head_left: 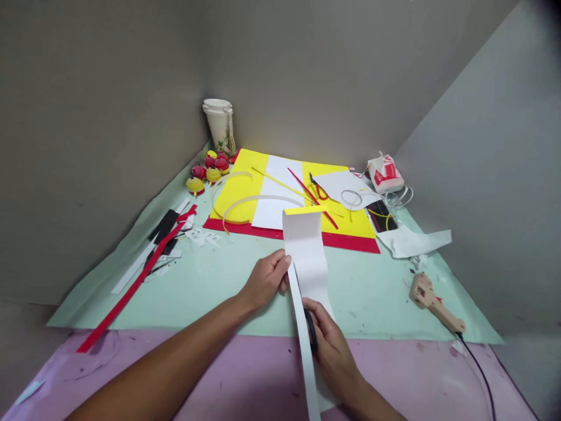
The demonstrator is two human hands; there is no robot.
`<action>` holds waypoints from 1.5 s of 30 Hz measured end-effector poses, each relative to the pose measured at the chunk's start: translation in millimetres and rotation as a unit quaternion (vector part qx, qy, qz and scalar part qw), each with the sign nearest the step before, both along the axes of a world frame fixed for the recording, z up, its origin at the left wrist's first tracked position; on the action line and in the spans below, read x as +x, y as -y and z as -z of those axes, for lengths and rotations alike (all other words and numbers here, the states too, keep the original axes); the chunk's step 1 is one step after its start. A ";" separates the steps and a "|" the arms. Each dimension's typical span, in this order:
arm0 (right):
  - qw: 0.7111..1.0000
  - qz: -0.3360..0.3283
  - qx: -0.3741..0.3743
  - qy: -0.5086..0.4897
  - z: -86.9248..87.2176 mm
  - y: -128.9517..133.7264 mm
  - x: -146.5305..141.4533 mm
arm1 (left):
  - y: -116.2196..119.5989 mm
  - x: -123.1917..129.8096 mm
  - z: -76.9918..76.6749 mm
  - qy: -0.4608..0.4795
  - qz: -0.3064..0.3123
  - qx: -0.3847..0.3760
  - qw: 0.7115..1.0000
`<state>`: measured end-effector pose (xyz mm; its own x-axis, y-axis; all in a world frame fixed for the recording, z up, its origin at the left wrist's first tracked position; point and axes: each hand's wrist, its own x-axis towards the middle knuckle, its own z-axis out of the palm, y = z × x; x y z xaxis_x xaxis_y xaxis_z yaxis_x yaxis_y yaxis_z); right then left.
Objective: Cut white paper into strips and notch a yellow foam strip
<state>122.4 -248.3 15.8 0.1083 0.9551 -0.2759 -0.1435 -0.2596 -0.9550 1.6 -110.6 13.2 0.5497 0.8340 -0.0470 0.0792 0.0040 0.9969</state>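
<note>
My left hand pinches the left edge of a long white paper sheet whose far end shows a yellow edge. A narrow strip runs along the sheet's left side, partly parted from it, and hangs down toward me. My right hand is closed around black-handled scissors. Their blades lie between the strip and the wider sheet, mostly hidden by the paper. Beyond my hands, large yellow sheets and a white sheet lie over a red one.
At right lies a glue gun with a cord; behind it, paper scraps and a tissue pack. Red-handled pliers rest on the sheets. At left are red strips, small red and yellow lantern-like pieces and a white cup.
</note>
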 end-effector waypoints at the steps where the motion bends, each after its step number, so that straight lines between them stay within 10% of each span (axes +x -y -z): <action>1: 1.000 0.000 0.000 -0.002 -0.5 -0.1 0.1 | -0.1 -0.1 0.2 0.000 0.002 -0.002 1.000; 45: 0.999 -0.010 -0.026 -0.040 -3.4 2.6 2.4 | -2.6 3.1 3.5 0.006 0.001 0.009 1.000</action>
